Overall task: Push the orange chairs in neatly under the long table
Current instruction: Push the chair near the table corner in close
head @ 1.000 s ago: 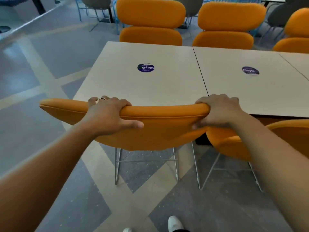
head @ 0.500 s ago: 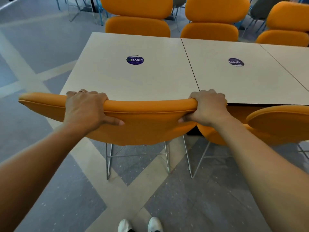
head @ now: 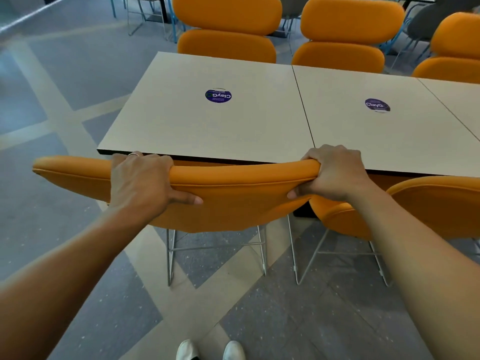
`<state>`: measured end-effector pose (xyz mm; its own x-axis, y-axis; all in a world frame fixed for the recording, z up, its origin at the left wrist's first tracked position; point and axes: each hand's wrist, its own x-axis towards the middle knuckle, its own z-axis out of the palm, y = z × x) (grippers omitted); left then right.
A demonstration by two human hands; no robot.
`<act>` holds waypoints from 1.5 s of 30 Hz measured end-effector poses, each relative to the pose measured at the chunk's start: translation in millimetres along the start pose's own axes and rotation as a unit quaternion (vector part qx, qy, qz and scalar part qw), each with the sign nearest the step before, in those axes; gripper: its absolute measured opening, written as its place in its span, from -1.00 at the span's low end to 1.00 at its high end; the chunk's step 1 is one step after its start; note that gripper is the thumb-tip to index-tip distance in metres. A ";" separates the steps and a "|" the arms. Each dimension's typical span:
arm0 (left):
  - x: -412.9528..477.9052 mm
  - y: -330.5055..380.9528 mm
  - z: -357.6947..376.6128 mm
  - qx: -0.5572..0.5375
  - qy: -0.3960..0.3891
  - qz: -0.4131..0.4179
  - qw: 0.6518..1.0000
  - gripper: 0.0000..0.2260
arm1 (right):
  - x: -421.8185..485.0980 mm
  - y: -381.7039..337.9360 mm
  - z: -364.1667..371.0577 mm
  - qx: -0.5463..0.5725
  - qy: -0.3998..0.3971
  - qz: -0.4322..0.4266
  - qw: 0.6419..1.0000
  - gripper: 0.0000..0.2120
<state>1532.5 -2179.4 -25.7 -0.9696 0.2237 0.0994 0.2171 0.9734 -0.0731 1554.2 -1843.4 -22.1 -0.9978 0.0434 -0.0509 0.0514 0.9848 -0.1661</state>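
An orange chair [head: 233, 201] with thin metal legs stands at the near edge of the long beige table [head: 254, 126], its back close against the tabletop edge. My left hand [head: 141, 183] grips the top of the backrest left of centre, fingers curled over it. My right hand [head: 335, 172] grips the backrest's right end the same way. A second orange chair [head: 436, 203] stands just to the right on the near side. Across the table, three orange chairs [head: 226, 29] [head: 342, 35] [head: 457, 45] sit pushed in.
Round purple stickers [head: 218, 95] [head: 377, 105] lie on the tabletop. Grey floor with pale diagonal stripes [head: 65, 105] stretches to the left. Grey chairs with blue frames [head: 420, 22] stand further back. My white shoes [head: 210, 350] are at the bottom edge.
The held chair has gone forward, its back now nearer the table edge. Both hands keep the same grip, and I have stepped closer.
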 end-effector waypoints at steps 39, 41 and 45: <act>6.5 -82.5 4.1 -0.011 -0.017 0.007 1.000 -0.31 | -26.6 -82.4 26.5 -0.015 0.078 0.024 0.997 -0.27; 4.1 -80.9 5.3 -0.021 -0.015 -0.002 1.000 -0.30 | -28.7 -81.7 27.3 -0.010 0.077 0.024 0.997 -0.27; -2.4 -77.7 1.9 -0.026 -0.026 -0.027 0.999 -0.25 | -30.8 -80.9 28.3 -0.001 0.078 0.021 0.997 -0.27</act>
<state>1517.8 -2255.6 -22.1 -0.9842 0.1700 0.0492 0.1694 0.9854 -0.0172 1582.0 -1929.2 -35.0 -0.9892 0.1102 0.0966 0.0932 0.9818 -0.1655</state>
